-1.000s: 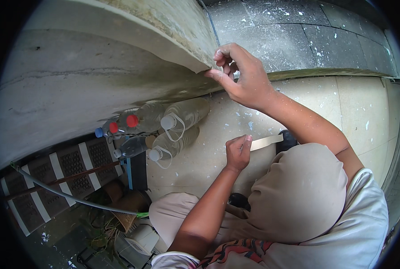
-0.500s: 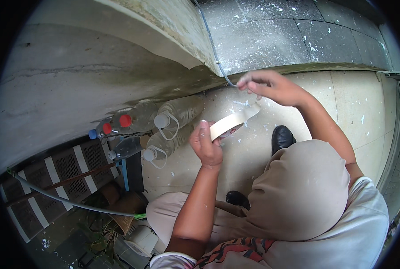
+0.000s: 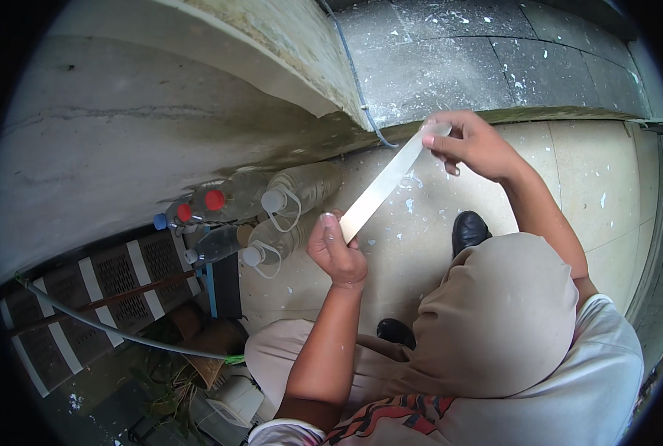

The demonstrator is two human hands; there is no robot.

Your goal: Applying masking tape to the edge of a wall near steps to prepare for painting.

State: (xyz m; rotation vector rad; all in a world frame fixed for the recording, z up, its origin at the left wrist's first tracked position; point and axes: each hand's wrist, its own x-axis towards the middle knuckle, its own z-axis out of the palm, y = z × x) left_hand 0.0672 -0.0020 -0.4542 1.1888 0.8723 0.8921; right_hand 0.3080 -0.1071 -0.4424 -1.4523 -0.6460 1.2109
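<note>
A pale cream strip of masking tape (image 3: 384,183) runs taut and slanting between my two hands. My left hand (image 3: 337,249) is closed on its lower end, thumb up along the edge; the roll itself is hidden by the strip and fingers. At the upper end, my right hand (image 3: 469,145) pinches the tape between thumb and fingers, and a short, translucent-looking end sticks out past the thumb. Both hands are in the air above the tiled floor, the right one close to the grey step.
Clear plastic bottles (image 3: 309,186) with white, red and blue caps lie against the wall (image 3: 123,126) at left. A grey paint-spotted step (image 3: 435,67) runs along the far side. A thin cable (image 3: 356,82) hangs over the corner. My black shoes (image 3: 468,231) stand on tiles (image 3: 592,171).
My right hand, empty-looking before, now grips the tape's end and stretches it up and right. The roll's round side, visible earlier, no longer shows. My left hand has barely shifted.
</note>
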